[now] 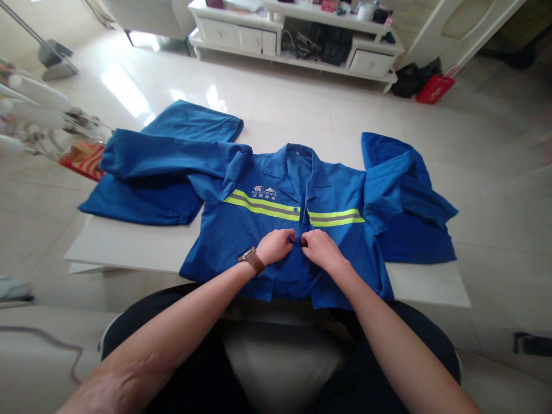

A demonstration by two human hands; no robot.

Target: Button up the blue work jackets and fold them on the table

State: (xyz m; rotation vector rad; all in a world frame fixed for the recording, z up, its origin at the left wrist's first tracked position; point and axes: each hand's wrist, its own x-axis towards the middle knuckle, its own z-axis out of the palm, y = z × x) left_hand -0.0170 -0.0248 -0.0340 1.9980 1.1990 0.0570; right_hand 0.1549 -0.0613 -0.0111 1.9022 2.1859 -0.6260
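Observation:
A blue work jacket (267, 172) with a yellow-and-grey reflective stripe across the chest lies front up on a white table (129, 244), its collar away from me. My left hand (277, 245), below a brown watch strap (253, 260), pinches the front placket just under the stripe. Close by on the right, my right hand (319, 247) pinches the other edge of the placket. A button (296, 210) shows above my hands. Both sleeves spread outward over folded blue cloth, one piece (142, 201) at the left and one (422, 236) at the right.
Beyond the table stands a white cabinet (237, 37) with items on it. A red bag (435, 88) sits on the floor at the back right. At the left are white rolled objects (38, 92) and a dustpan (58, 66). My dark-clothed legs are under the table's near edge.

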